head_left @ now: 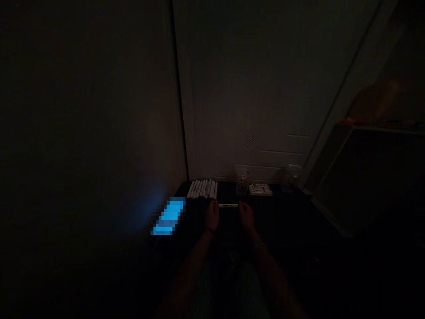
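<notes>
On the dark table (285,212), in the middle of the scene, a white marker (228,205) lies crosswise between two hands. The left hand (211,216) pinches its left end and the right hand (246,215) pinches its right end, fingers closed on the tips as far as the dim light lets me judge; whether the pen is lifted or rests on the surface I cannot tell.

The main risk, in my judgement, is the darkness: with so little to see, a fingertip hold at both ends could slip, and a cap or the pen itself could drop and roll off out of sight on the black top. A sudden pull apart could also carry a hand sideways into what stands close by.

Just beyond the left hand, on its far side, a row of white markers (202,189) lies side by side, near enough to be scattered by a careless knuckle. Beyond the right hand stand a small clear container (243,182), a flat box (260,189) beside it and another clear container (292,178) further right, all against the far wall. To the left a glowing blue screen (168,217) lies flat, near the left forearm.
</notes>
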`<state>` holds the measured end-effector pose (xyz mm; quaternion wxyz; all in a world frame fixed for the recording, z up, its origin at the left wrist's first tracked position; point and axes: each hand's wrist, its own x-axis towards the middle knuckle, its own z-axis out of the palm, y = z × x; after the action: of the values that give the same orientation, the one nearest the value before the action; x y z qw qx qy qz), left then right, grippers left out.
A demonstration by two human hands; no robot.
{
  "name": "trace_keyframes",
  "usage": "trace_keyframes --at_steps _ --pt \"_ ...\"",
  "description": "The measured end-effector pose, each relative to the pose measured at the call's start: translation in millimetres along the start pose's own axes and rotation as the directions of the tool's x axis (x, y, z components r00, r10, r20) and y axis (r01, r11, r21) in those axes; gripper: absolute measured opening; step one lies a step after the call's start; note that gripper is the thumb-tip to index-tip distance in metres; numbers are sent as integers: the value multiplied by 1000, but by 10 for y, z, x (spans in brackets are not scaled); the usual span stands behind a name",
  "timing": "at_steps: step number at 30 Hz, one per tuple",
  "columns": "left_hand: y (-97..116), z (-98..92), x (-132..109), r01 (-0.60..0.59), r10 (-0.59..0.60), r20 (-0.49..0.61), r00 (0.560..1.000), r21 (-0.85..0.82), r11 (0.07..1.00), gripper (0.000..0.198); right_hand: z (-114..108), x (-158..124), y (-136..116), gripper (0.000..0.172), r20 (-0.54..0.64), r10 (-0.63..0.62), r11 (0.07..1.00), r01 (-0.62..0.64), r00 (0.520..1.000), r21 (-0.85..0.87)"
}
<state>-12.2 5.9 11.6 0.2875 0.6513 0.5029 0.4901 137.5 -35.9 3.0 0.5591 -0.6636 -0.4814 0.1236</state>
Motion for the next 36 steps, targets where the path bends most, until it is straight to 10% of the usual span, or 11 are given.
trace_keyframes --at_steps 36 --pt "40 -48 -32 -1 1 -12 1000 -17 1000 25 21 -1 44 36 165 -46 955 92 985 -282"
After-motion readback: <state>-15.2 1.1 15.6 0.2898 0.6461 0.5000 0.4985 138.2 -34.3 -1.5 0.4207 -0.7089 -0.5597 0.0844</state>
